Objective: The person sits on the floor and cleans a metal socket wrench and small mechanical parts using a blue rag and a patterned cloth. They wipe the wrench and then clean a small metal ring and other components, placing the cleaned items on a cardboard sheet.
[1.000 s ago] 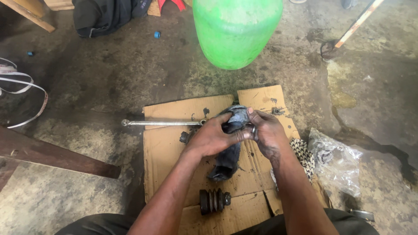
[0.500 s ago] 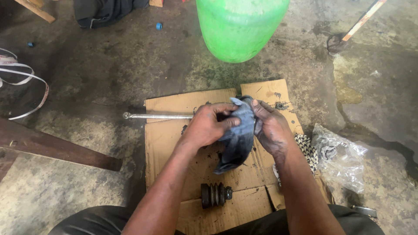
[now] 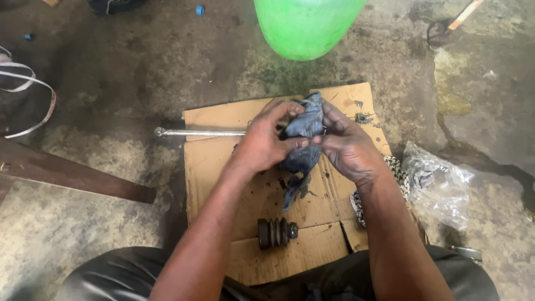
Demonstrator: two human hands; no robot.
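A dark blue-grey rag [image 3: 304,146] is bunched between both hands above a greasy sheet of cardboard [image 3: 212,161] on the floor. My left hand [image 3: 266,142] grips the rag from the left, fingers curled over its top. From the right, my right hand [image 3: 346,146] pinches the same cloth. A long metal rod [image 3: 198,132] runs left from under my left hand; whatever the rag wraps is hidden. A black ribbed rubber boot [image 3: 275,232] lies on the cardboard nearer to me.
A green plastic container [image 3: 306,25] stands beyond the cardboard. A clear plastic bag [image 3: 440,184] and a patterned cloth [image 3: 393,167] lie at the right. A dark wooden plank [image 3: 72,175] slants at the left, white straps [image 3: 25,83] farther left.
The hands have kept working the rag, turning it so the cloth rides higher between them. The rod, boot and cardboard stay put; the view shifted slightly.
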